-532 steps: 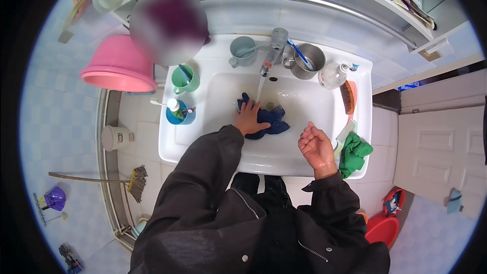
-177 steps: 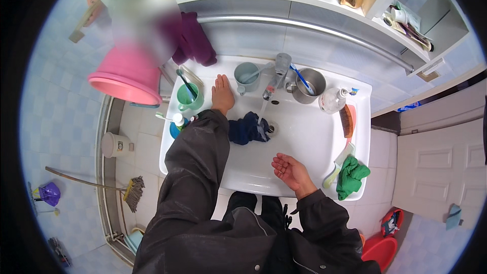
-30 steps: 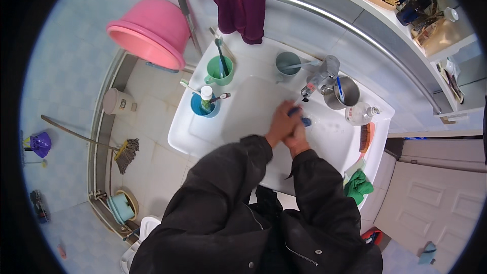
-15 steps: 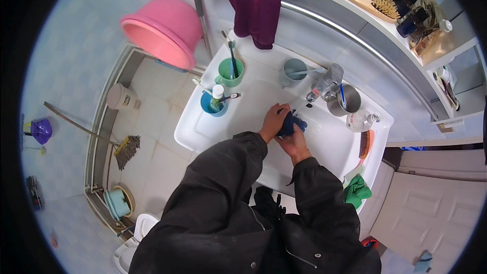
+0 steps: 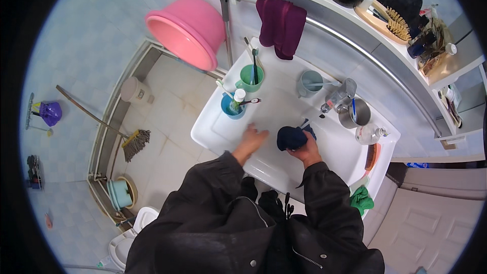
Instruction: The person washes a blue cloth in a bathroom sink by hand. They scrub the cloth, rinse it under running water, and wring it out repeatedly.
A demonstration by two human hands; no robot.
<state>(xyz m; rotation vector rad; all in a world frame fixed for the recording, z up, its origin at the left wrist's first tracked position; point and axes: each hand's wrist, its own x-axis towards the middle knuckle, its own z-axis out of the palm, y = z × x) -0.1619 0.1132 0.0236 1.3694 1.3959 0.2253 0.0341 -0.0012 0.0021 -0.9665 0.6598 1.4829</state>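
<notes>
My right hand [image 5: 307, 152] grips a bunched dark blue cloth [image 5: 291, 138] over the basin of the white sink [image 5: 271, 166]. Somewhat blurred, my left hand [image 5: 249, 141] is apart from the cloth to its left, with fingers spread and nothing in them. The tap [image 5: 339, 95] stands behind the cloth, and a short pale streak, perhaps water, shows between the two. To the left on the sink is a blue cup [image 5: 232, 111] with a tube and toothbrushes. A green cup [image 5: 247, 85] with toothbrushes stands behind it.
Along the sink's back and right stand a grey cup [image 5: 309, 84], a metal mug [image 5: 353, 116], a clear pump bottle [image 5: 369, 134], a brush [image 5: 373, 157] and a green cloth [image 5: 361, 200]. A maroon towel [image 5: 280, 25] hangs from the rail. A pink tub [image 5: 187, 30] is at back left.
My left hand has let go of the dark blue cloth and moved left. The right hand still holds the cloth, which now looks more spread out. The whole view has shifted slightly.
</notes>
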